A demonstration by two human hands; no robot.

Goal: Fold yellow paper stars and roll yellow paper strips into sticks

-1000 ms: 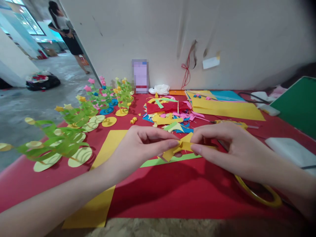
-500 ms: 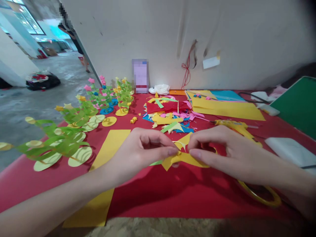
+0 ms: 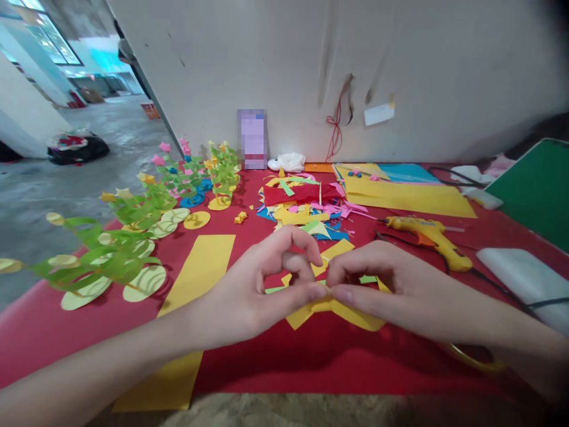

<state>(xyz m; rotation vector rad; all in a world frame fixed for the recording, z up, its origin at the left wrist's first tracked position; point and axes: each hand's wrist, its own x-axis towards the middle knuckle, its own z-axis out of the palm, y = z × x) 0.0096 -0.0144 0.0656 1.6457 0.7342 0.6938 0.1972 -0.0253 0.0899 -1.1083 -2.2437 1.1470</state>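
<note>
My left hand (image 3: 262, 290) and my right hand (image 3: 382, 290) meet over the red table (image 3: 284, 362), both pinching a folded yellow paper strip (image 3: 338, 311) between thumb and fingertips. The strip's ends stick out below and to either side of my fingers. A thin green paper strip (image 3: 278, 289) lies on the table just behind my left fingers. My thumbs touch at the middle of the strip.
A long yellow paper sheet (image 3: 186, 308) lies left of my hands. Green paper plants (image 3: 133, 237) line the left edge. A scrap pile (image 3: 306, 207) sits ahead, a yellow glue gun (image 3: 427, 237) to the right, yellow and blue sheets (image 3: 400, 190) behind it, a green board (image 3: 537, 190) far right.
Both hands have dropped lower and closer to me with the yellow strip, uncovering the glue gun. A person walking in the background at the upper left has gone out of sight.
</note>
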